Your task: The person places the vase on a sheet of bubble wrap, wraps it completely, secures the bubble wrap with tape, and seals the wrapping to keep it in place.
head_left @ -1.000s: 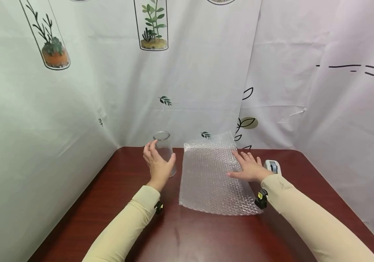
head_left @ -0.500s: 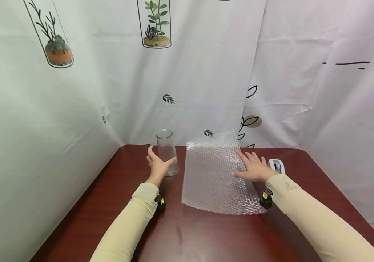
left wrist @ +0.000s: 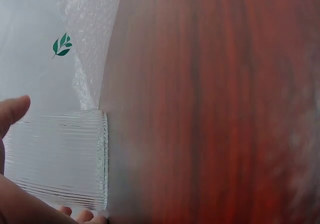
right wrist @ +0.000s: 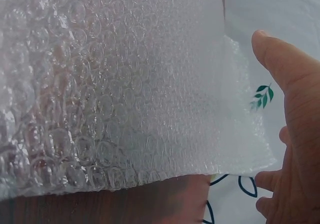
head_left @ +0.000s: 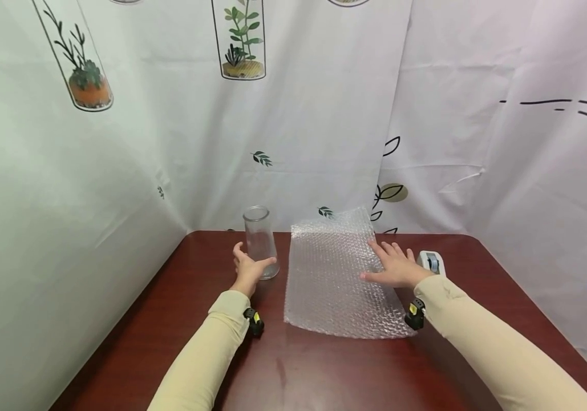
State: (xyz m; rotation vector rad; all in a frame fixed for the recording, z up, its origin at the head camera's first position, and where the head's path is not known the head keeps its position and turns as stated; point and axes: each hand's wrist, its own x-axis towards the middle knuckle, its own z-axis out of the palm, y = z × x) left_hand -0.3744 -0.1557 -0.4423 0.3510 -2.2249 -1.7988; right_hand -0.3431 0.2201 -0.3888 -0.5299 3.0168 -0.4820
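A tall, clear, ribbed glass vase (head_left: 259,237) stands upright on the left half of the red-brown table (head_left: 293,371). Around its lower part is my left hand (head_left: 248,271), thumb towards the front and fingers on the left side. In the left wrist view a gap shows between the thumb (left wrist: 14,113) and the vase (left wrist: 57,159). To the right a sheet of bubble wrap (head_left: 331,279) lies flat, its far end against the back curtain. My right hand (head_left: 393,265) hovers with spread fingers at the sheet's right edge; nothing is in its grasp.
A white tape dispenser (head_left: 432,261) sits just beyond the right hand, partly hidden by the wrist. A white printed curtain (head_left: 314,125) closes off the back and both sides of the table.
My left hand has slid down and back from the vase's upper part to its lower part, fingers looser. The vase and bubble wrap stay put; the right hand is nearly still.
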